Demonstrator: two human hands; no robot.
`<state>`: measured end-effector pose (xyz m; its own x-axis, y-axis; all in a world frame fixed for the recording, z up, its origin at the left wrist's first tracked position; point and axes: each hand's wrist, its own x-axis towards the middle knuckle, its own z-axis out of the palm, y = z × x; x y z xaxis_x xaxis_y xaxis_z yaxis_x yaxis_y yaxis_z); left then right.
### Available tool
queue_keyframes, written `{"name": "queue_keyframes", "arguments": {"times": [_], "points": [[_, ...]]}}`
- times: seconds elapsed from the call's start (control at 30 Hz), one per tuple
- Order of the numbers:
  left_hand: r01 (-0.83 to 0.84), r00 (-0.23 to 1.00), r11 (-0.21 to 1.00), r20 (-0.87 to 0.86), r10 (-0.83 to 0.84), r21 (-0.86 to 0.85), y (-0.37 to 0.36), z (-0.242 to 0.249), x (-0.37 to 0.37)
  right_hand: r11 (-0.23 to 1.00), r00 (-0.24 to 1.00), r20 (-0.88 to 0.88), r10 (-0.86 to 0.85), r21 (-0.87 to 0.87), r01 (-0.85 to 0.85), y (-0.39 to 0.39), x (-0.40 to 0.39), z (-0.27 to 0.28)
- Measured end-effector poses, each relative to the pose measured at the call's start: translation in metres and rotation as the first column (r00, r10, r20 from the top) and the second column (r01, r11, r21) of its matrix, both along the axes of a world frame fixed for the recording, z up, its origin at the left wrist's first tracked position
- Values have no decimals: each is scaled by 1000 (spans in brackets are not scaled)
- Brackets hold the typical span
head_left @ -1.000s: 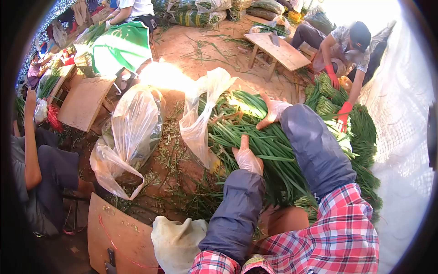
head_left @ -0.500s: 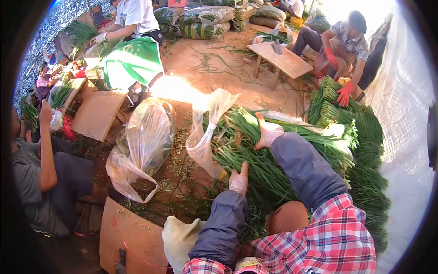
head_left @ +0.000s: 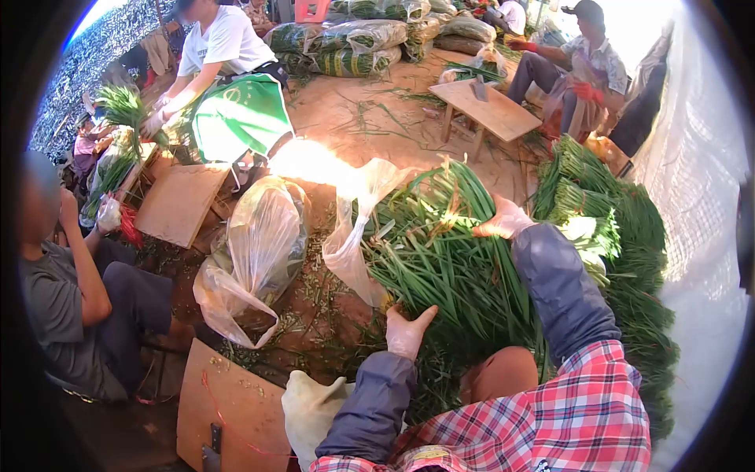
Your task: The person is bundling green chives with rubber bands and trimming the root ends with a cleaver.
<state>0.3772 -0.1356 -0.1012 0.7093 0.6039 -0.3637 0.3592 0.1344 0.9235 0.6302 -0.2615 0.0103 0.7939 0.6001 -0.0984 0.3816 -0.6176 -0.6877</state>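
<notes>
Evidently the step in hand is working a loose heap of long green leaves (head_left: 452, 275) with both hands, one at each side of it. The left hand (head_left: 406, 334) is at the heap's near edge, thumb held away from the fingers; the right hand (head_left: 507, 219) meets its far right side, thumb angled inward and fingers spread rather than pinching. The heap lies between the two sets of fingers. Just beyond the left fingers, a clear plastic bag (head_left: 351, 244) touches the heap's left end; whether any leaves lie inside it, I cannot tell. Stacked bundles (head_left: 578, 177) sit to the right of the right fingers, while a worktop (head_left: 228, 393) bearing a knife (head_left: 211, 452) lies left of and nearer than the left fingers. As I judge it, a firm hold from here calls for both hands pressing inward together, fingers low, so that loose stems don't slip out.
</notes>
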Motion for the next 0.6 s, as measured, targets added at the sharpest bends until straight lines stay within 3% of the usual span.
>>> {"name": "queue_keyframes", "arguments": {"times": [0.07, 0.17, 0.2, 0.23, 0.3, 0.33, 0.47, 0.5, 0.57, 0.6], "points": [[-84, 993, 992, 76, 91, -98, -7, 0, 0, 994, 986, 168, -13, -103, 31, 15, -18, 5], [-81, 981, 932, 139, 138, -353, -20, -9, 41, 801, 951, 218, 221, -597, -49, 53, -69, -6], [-83, 966, 949, 210, 151, -305, -16, -37, 57, 689, 893, 251, 373, -720, -86, 57, -74, -12], [-134, 978, 969, 128, 163, -209, -15, -49, 63, 556, 814, 255, 521, -825, -97, 62, -76, -16], [-215, 976, 977, -35, 215, -5, -14, -64, 69, 446, 752, 240, 614, -892, -79, 70, -67, 8], [-225, 974, 973, 4, 225, 45, -15, -66, 66, 522, 756, 327, 567, -853, -23, 74, -62, 14], [-114, 982, 981, 132, 135, -156, -11, -63, 63, 782, 755, 537, 376, -621, 53, 100, -40, 4], [-88, 988, 984, 112, 106, -156, -9, -46, 61, 818, 833, 453, 318, -576, 1, 110, -49, -3], [49, 976, 985, 217, -12, -167, -8, -78, 66, 778, 918, 284, 278, -627, -41, 126, -54, -20], [71, 997, 997, 17, -72, 37, 1, -44, 52, 798, 957, 70, 282, -570, -194, 133, -46, -21]]}}
